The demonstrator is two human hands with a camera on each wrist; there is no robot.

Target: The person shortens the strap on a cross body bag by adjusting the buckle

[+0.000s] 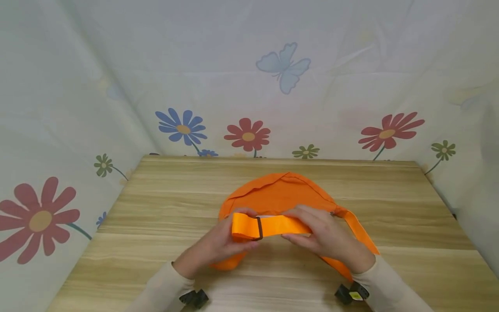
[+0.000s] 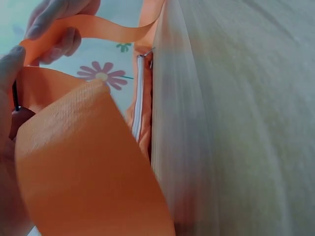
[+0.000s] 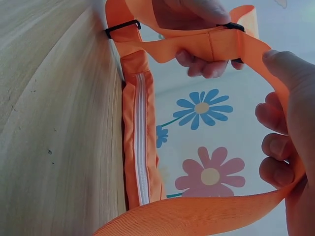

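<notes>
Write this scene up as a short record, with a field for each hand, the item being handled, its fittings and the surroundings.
Left hand: holds the orange strap beside a black slide buckle
Right hand: holds the same strap, farther along
Item: orange zippered bag, resting on the wood-grain table, strap attached
Fittings: white zipper; second slide buckle near one end of the bag
Background: pale flower-print backdrop

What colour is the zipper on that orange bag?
The zipper is white; it shows best in the right wrist view.
</notes>
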